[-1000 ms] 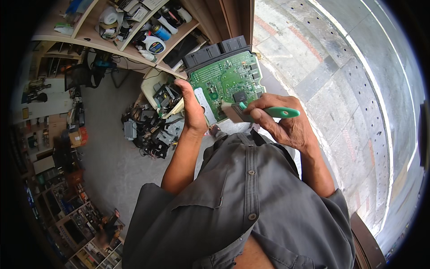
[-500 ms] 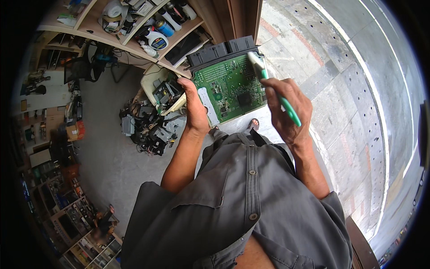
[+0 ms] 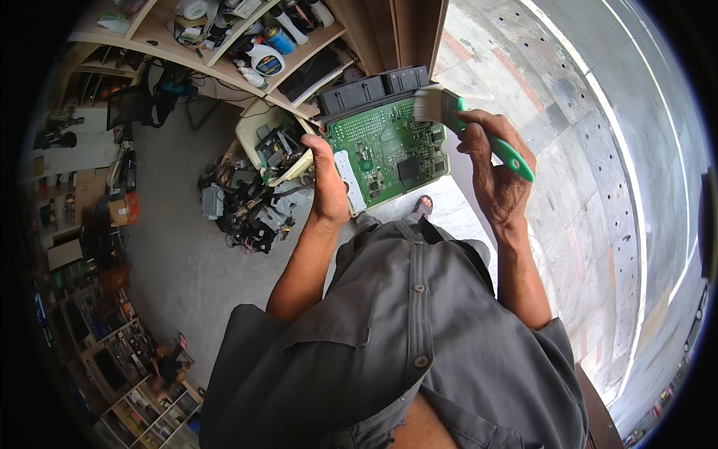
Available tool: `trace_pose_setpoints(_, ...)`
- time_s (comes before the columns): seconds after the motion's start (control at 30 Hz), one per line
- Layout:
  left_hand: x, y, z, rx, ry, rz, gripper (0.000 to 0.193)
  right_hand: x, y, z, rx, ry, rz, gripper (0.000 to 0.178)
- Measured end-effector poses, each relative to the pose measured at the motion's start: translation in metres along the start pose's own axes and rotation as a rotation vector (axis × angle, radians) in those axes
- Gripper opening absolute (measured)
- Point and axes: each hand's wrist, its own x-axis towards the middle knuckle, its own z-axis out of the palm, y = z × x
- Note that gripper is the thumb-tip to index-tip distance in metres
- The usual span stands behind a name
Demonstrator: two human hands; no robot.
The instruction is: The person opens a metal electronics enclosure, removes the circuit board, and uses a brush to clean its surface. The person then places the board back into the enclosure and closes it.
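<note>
Preferably stroke lightly: right hand pinches brush at board's upper right, left hand grips its left edge, underside fingers hidden.

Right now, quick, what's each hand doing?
Left hand: holding the board at its left edge, fingers hidden.
Right hand: closed around the brush.

Dark grey short-sleeved shirt, round buttons down the front, stitched chest pocket, dark sandal
</note>
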Motion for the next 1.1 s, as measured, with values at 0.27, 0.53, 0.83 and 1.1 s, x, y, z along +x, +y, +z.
trace_pose_setpoints(0.27,0.003,0.018,-0.004,-0.184,0.132,-0.023,0.087,-0.03,-0.006,0.008,-0.19,-0.151,-0.062,0.02)
trace_pose_setpoints(0.53,-0.005,0.042,-0.008,-0.139,0.104,-0.034,0.087,-0.023,-0.044,0.041,0.19,-0.626,0.05,0.011)
trace_pose_setpoints(0.83,-0.015,0.028,-0.076,-0.112,0.248,0.111,0.089,-0.016,-0.04,0.081,0.289,-0.583,0.263,0.018)
trace_pose_setpoints(1.1,-0.027,0.074,-0.146,-0.262,0.34,0.078,0.092,0.021,-0.021,0.12,0.331,-0.175,0.376,0.034)
